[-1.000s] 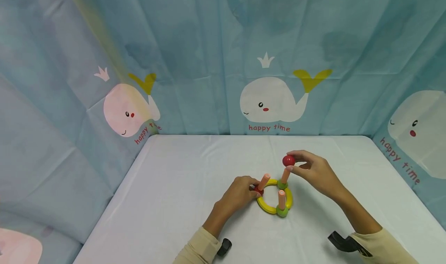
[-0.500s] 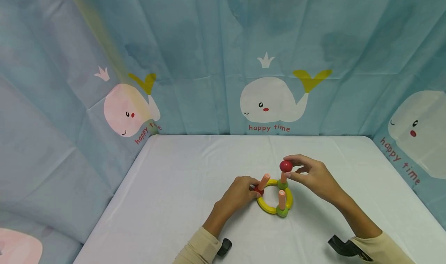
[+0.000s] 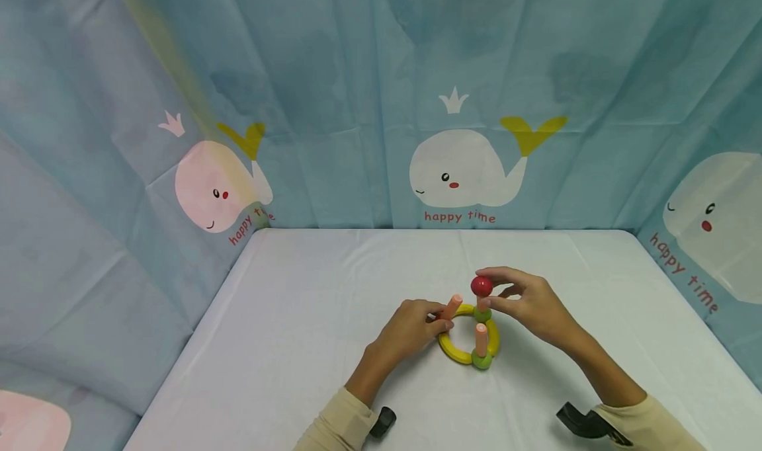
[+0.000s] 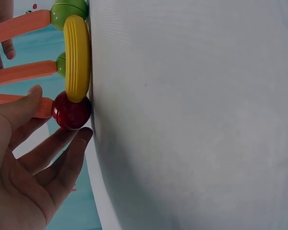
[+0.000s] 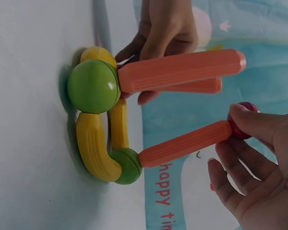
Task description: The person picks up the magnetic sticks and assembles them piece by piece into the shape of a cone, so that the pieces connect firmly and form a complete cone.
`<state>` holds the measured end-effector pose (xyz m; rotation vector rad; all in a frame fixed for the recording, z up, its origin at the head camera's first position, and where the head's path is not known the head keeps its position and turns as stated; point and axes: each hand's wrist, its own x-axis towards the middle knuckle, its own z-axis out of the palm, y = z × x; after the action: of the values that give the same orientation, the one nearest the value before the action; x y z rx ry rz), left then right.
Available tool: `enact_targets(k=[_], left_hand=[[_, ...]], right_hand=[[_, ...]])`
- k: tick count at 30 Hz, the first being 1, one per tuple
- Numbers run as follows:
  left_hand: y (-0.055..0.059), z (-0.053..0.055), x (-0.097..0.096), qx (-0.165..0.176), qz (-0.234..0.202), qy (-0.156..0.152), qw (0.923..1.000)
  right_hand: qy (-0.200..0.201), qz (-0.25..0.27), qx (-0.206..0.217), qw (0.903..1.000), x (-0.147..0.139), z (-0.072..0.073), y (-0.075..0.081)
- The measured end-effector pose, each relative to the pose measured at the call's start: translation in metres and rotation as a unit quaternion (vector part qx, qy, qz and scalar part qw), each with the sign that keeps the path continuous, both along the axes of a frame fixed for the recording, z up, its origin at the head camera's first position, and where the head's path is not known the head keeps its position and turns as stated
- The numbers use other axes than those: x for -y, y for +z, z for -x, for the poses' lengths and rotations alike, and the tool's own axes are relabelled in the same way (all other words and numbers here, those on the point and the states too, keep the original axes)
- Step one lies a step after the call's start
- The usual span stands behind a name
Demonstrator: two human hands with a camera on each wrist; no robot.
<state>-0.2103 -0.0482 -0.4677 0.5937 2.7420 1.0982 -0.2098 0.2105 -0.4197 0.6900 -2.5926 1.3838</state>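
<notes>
A ring of yellow curved pieces (image 3: pixel 457 355) joined by balls lies on the table, with orange ridged sticks rising from the balls. My left hand (image 3: pixel 411 328) holds the left stick (image 3: pixel 454 305) near its foot, thumb across it. Its other fingers lie about the red base ball (image 4: pixel 72 111), which is mostly hidden in the head view. At the rear stick (image 5: pixel 185 144), my right hand (image 3: pixel 530 305) pinches a red ball (image 3: pixel 481 286) at the top end. That stick stands in a green ball (image 5: pixel 127 166). Nearest me, another orange stick (image 3: pixel 481 340) stands in a green ball (image 5: pixel 93 86).
White cloth covers the table (image 3: pixel 321 292). Behind it and at the sides hangs a blue curtain (image 3: pixel 345 173) with whale prints. A black wrist strap piece (image 3: pixel 586 421) sticks out from the right sleeve, and a black piece (image 3: pixel 383 422) from the left.
My right hand has moved left and slightly down with the red ball, and the rear stick leans less. My left thumb has shifted up from the red base ball onto the left stick.
</notes>
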Motion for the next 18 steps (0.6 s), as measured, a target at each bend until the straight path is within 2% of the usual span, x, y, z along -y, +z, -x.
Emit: enact_targets(k=[12,18], left_hand=[[0.0055,-0.0001,-0.0067,-0.015,0.051,-0.001,0.9986],[0.0049,0.0009,-0.0075,-0.022,0.051,-0.006,0.9984]], right_hand=[[0.03,-0.014,-0.016,0.9993,0.0075,-0.0017,-0.0044],[0.036,-0.017,-0.031,0.9987,0.0097,-0.0017,-0.005]])
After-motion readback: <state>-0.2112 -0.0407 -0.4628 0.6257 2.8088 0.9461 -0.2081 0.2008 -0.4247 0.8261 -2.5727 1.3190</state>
